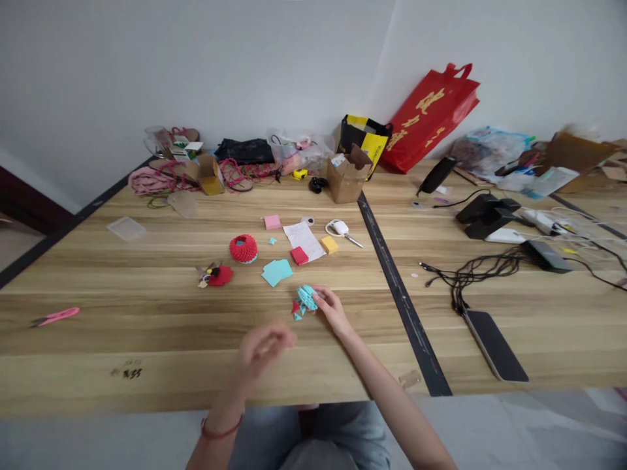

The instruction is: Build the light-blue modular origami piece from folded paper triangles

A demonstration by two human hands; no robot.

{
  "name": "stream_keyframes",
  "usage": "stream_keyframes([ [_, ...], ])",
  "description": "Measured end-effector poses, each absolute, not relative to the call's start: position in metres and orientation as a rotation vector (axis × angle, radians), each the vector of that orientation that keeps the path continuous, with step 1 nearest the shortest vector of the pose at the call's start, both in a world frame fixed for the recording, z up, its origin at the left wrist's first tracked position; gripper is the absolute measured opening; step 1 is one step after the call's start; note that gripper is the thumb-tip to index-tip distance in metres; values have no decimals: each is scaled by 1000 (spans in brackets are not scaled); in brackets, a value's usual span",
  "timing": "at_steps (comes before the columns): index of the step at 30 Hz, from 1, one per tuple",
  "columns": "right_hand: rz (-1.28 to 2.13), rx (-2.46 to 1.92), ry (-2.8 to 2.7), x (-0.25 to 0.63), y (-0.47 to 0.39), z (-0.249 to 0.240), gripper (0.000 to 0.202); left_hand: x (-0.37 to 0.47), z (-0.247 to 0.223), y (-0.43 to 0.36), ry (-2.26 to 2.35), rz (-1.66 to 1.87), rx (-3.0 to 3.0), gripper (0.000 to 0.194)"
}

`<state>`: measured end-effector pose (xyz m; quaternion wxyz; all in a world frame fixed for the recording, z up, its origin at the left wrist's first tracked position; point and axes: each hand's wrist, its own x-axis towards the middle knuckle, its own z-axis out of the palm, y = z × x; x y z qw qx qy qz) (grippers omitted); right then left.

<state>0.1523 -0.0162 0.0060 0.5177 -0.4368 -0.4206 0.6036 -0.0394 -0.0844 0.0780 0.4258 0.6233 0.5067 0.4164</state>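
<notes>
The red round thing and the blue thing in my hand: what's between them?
Some flat blue paper squares lie between them, seen in the head view.

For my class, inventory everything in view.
Wooden table: one, brown, centre.
Pleated paper ring: one, red, centre left.
Domed paper piece: one, turquoise, centre.
Small paper bits: several, turquoise and red, nearby.
Flat paper sheets: several, turquoise, centre.
Square paper stacks: three, pink, red, yellow, centre.
Written note: one, white, centre.
Pointed snips: one, pink, left.
Glossy handled bag: one, red, wall.
Thin cables: many, black, right.
Flat rectangular device: one, black, right.
Other clutter: mixed, uncountable, back.
Left hand: one, above table.
Right hand: one, on domed piece.
</notes>
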Motion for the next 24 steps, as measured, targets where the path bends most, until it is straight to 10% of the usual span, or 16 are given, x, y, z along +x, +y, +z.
stream_keyframes([
  [24, 1425, -1037, -1067, 154, -14, 6, 32, -15, 45, 12, 1091, 936, 1875, 15],
])
